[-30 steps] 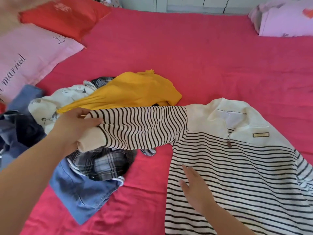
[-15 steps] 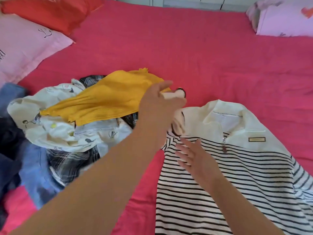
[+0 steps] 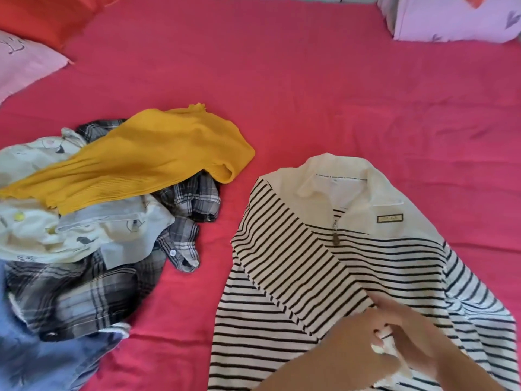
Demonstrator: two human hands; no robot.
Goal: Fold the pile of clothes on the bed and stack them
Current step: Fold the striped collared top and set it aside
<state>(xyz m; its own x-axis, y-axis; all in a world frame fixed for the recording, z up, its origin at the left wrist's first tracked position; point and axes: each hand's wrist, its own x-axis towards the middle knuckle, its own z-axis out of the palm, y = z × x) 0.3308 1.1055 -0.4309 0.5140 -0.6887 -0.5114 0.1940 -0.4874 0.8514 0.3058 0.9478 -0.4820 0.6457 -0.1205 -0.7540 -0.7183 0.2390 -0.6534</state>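
A cream sweater with black stripes [image 3: 375, 249] lies flat on the red bed [image 3: 282, 80], collar towards the far side. Its left sleeve [image 3: 296, 258] is folded diagonally across the chest. My left hand [image 3: 358, 337] grips the cream cuff [image 3: 383, 344] of that sleeve low on the sweater's front. My right hand [image 3: 411, 328] lies with straight fingers on the sweater, touching the cuff. To the left is the unfolded pile: a yellow knit top [image 3: 141, 162], a cream printed garment [image 3: 84, 230], a grey plaid shirt [image 3: 84, 292] and blue denim [image 3: 42, 356].
A pink pillow [image 3: 25, 66] and an orange-red pillow [image 3: 48, 15] lie at the far left. A lilac pillow [image 3: 456, 18] sits at the far right corner. Bare red sheet stretches beyond the sweater and the pile.
My left hand carried the striped sleeve from over the pile across the sweater's chest and down to its lower front. My right hand slid lower to meet the cuff.
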